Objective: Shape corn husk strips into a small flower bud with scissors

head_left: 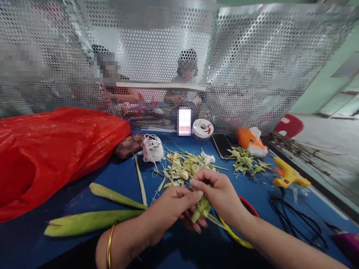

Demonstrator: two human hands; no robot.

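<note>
My left hand and my right hand meet above the front of the blue table. Between them is a small folded piece of green leaf, with a narrow strip trailing to the lower right. My left hand grips it with thumb and fingers. At its upper end my right thumb and index finger are pinched together; exactly what they hold there is partly hidden. Beyond my hands lies a heap of leaf scraps. Two long green leaf sheaths rest left of my left forearm. A red and yellow ring lies partly under my right forearm.
At the left is a red plastic bag, beside a checkered pouch and white string. Along the back stand a lit phone and ribbon roll. A yellow glue gun with black cord lies right. People sit behind the perforated screen.
</note>
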